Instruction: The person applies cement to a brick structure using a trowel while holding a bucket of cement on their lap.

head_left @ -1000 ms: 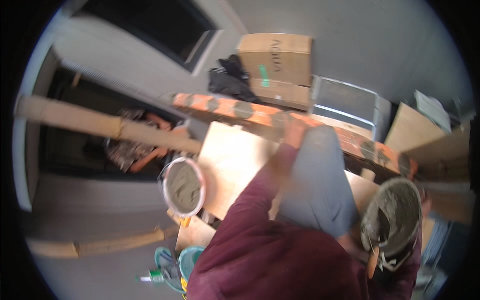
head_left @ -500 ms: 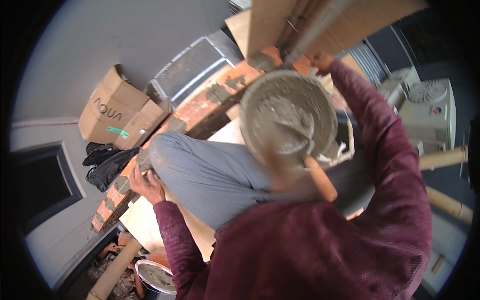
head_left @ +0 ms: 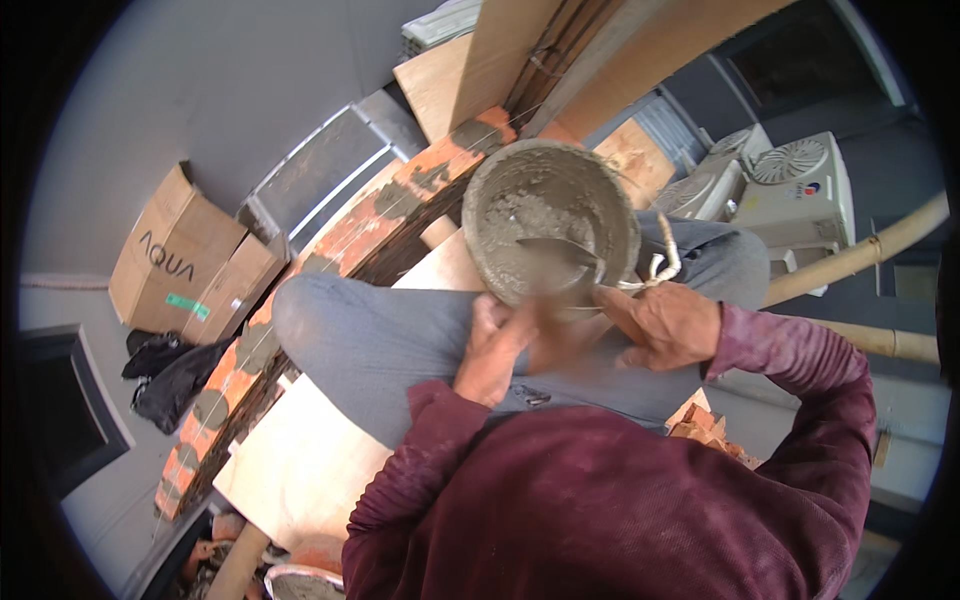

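A round bucket [head_left: 622,205] caked with grey mortar [head_left: 545,220] stands between my knees. The trowel [head_left: 550,247] rests with its blade in the mortar, its handle toward me. My right hand [head_left: 668,325] is closed round that handle at the bucket's near right rim. My left hand [head_left: 492,350] is at the near left rim with its thumb raised; a brown blur hides its fingertips, so I cannot tell whether it grips the rim. A pale rope handle [head_left: 668,258] hangs at the bucket's right side.
A brick wall [head_left: 345,245] with mortar patches and a string line curves along the left. Beyond it are a cardboard box [head_left: 185,255] and black cloth [head_left: 175,385]. Plywood [head_left: 300,470] lies left of me, bamboo poles [head_left: 870,255] and air-conditioner units [head_left: 795,195] at right.
My left hand has left the brick wall and come to the bucket. My right hand has come back from the wall's far end and taken hold of the trowel handle.
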Available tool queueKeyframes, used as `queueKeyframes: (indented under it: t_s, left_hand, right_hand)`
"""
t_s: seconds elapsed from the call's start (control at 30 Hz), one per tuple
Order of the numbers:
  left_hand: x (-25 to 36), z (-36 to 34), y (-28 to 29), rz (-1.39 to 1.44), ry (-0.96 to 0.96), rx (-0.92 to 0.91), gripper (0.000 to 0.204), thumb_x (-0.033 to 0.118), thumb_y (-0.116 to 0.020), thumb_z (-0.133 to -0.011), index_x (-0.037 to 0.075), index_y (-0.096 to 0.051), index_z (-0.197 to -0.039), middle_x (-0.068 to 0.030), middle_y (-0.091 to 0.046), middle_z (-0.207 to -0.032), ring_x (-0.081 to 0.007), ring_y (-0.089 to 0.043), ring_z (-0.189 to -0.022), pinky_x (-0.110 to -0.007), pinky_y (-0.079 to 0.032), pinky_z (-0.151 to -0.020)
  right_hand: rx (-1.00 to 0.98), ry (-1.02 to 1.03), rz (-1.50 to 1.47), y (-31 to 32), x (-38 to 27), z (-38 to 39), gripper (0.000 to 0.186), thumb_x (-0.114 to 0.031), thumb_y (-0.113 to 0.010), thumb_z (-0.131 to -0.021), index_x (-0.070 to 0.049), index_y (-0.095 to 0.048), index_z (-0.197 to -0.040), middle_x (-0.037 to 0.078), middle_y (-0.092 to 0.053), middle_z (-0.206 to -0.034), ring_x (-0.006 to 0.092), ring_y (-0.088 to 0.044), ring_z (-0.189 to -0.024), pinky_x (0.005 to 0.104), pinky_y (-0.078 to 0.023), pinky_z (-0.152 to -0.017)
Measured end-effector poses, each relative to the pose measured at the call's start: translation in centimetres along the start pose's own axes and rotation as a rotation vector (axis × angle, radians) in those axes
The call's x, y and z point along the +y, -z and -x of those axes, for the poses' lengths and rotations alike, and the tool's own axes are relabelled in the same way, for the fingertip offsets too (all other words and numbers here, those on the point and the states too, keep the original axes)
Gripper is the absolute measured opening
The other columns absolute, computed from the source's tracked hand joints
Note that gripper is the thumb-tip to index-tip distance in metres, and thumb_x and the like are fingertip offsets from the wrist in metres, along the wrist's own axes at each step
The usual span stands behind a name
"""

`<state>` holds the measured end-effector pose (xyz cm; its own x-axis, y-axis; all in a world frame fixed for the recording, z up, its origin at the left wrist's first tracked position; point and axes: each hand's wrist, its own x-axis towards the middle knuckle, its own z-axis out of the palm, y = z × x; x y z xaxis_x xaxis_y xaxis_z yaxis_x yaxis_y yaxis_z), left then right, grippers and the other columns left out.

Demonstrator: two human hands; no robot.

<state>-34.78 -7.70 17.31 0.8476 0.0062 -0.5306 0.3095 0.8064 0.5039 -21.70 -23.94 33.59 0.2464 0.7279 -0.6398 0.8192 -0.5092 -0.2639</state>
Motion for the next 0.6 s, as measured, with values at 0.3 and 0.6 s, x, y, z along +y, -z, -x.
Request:
queueKeyframes:
  t_s: [0.3,0.6]
  left_hand:
    - [0.4,-1.6,-1.5,-0.111,-0.452,0.116,0.033,0.008,-0.064,-0.088,-0.002,-0.049,-0.115,-0.0105,-0.062,-0.104,-0.015,-0.059,-0.094,-0.029,-0.049,-0.081]
    - [5.6,-0.4,-0.2,-0.24,-0.584,0.18,0.034,0.011,-0.065,-0.088,-0.003,-0.047,-0.113,-0.0112,-0.059,-0.104,-0.0137,-0.057,-0.091,-0.028,-0.047,-0.082]
  right_hand:
    - [-0.203,0.012,0.223,5.6,-1.8,-1.8,0.035,-0.015,-0.057,-0.072,0.011,-0.058,-0.096,0.024,-0.065,-0.078,0.0375,-0.066,-0.08,0.0406,-0.055,-0.072]
    - [-0.168,0.157,0.361,11.5,-3.7,-0.1,0.071,-0.015,-0.053,-0.081,0.0,-0.026,-0.145,0.018,-0.064,-0.087,0.0295,-0.065,-0.071,0.0361,-0.054,-0.07]
